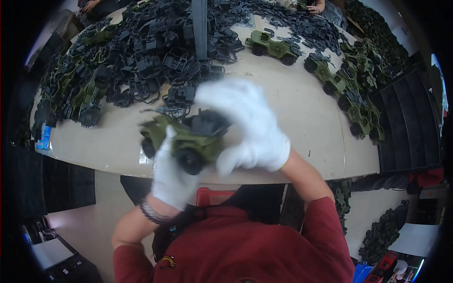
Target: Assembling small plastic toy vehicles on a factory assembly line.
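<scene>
Near the table's front edge, my white-gloved left hand [172,174] holds a green toy jeep [200,144] with black wheels from its near side. The jeep's nose points left, and a dark grey part [208,123] sits over its seat area. My right hand [252,125], also in a white glove, is curved round the rear end of the jeep. Motion smears its fingers, so whether they grip or only touch the jeep is unclear. Just beyond the jeep lie loose dark grey plastic parts [180,95].
A large heap of dark grey parts [153,40] covers the far left, around a grey post [199,30]. Green jeep bodies [92,92] lie at the left. Another jeep [271,47] stands farther back, and several line the right edge [349,92]. Other people's hands [314,8] show at the far side.
</scene>
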